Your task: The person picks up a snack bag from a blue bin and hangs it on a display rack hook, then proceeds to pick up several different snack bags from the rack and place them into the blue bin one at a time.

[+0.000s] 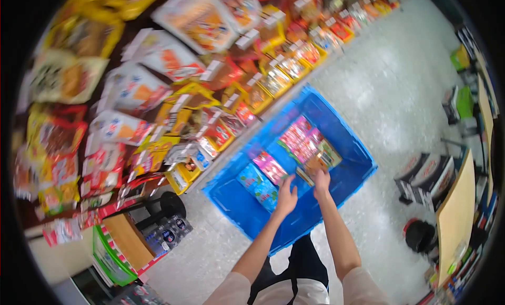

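A large blue plastic bin (247,221) stands on the floor in front of me, and both my hands reach into it. Pink packets (299,138) lie toward its far side, with a smaller pink group (269,167) and light-blue packets (258,185) at the left. My right hand (321,182) has its fingers closed on a small brownish packet (314,164), blurred in outline. Beside it is a pale, greenish packet (330,154). My left hand (286,195) is low over the bin, near the pink and light-blue packets; its fingers look extended, with nothing visible in them.
Shelves of bagged snacks (131,89) and yellow display trays (276,81) run along the left. Wrapped bottles (168,234) and a green crate (108,257) stand at lower left. Black-and-white cartons (426,179) and a wooden board (455,215) are at the right.
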The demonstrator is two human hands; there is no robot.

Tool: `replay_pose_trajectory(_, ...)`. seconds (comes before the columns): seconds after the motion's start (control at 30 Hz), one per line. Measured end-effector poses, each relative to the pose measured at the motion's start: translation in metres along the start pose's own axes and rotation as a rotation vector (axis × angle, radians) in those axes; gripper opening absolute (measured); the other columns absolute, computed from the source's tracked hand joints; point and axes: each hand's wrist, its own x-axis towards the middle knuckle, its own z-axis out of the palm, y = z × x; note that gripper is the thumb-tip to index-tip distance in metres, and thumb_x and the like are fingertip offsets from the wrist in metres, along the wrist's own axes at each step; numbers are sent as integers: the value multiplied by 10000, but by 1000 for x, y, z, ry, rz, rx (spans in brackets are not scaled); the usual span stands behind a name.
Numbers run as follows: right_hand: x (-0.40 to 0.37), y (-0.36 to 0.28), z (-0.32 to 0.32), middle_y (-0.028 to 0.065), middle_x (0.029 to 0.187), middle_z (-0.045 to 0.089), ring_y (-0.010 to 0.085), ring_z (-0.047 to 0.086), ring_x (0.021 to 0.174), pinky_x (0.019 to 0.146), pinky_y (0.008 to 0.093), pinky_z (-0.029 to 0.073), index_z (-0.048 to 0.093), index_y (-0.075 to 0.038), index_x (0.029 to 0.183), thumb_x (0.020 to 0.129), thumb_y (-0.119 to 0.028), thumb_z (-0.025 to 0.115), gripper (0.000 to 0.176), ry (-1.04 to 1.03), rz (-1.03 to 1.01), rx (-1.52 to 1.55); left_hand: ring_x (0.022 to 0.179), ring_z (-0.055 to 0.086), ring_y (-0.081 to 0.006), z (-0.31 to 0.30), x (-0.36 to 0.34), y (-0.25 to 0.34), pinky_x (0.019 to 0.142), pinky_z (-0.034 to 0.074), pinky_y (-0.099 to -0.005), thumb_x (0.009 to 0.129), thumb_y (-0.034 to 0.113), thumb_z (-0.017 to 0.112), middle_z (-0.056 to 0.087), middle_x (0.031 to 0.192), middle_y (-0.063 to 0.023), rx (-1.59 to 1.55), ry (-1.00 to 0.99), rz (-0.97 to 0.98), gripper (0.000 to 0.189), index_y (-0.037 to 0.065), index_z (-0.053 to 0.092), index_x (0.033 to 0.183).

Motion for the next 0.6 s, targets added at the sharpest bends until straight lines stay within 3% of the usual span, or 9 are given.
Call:
replay_pose_trajectory(0.07,-39,3,-2,105,1095,634,162,588,976,820,291,465,559,51,1210,883,-166,613,396,-53,-42,-128,1147,584,-329,-49,-39,35,969,474,-385,881,28,618,607,1233,-175,-239,12,-151,361,17,576,1239)
replay_pose_trajectory(0.1,-72,-6,4,80,1010,625,134,566,880,748,275,451,578,32,1170,891,-171,605,346,-87,-23,-137,1101,614,-298,-74,-60,47,927,494,-373,892,45,627,637,1185,-157,-267,33,-134,336,22,592,1225)
replay_pose_trajectory(0.13,-92,-3,4,-12,792,560,64,497,684,582,217,370,600,-47,994,919,-179,572,155,-268,-80,-120,1055,644,-267,-99,-82,55,884,514,-362,903,63,635,668,1138,-138,-294,56,-118,311,28,609,1211)
replay_pose_trajectory(0.2,-162,-25,24,9,859,602,80,555,755,637,222,420,607,-45,1020,918,-203,591,189,-398,-36,-186,1018,660,-216,-146,-124,68,861,519,-340,907,83,655,692,1086,-109,-365,109,-131,287,36,629,1189)
replay_pose_trajectory(0.3,-246,-20,52,53,970,647,113,603,855,724,245,463,606,-12,1116,909,-218,606,292,-528,-165,-279,986,655,-135,-215,-182,68,828,524,-295,890,54,681,703,1058,-57,-505,187,-101,230,56,661,1120)
replay_pose_trajectory(0.43,-391,-12,105,79,1049,660,164,624,979,838,298,486,595,3,1200,897,-210,633,373,-638,-280,-425,882,667,-128,-296,-253,29,779,529,-280,890,71,677,715,974,-53,-540,391,-24,213,43,673,1100)
replay_pose_trajectory(0.6,-504,47,181,96,1137,656,171,612,1056,930,306,483,596,2,1219,922,-197,649,362,-1081,-452,-524,867,651,-114,-428,-327,23,794,520,-267,890,55,683,712,971,-59,-562,673,78,169,24,678,1055)
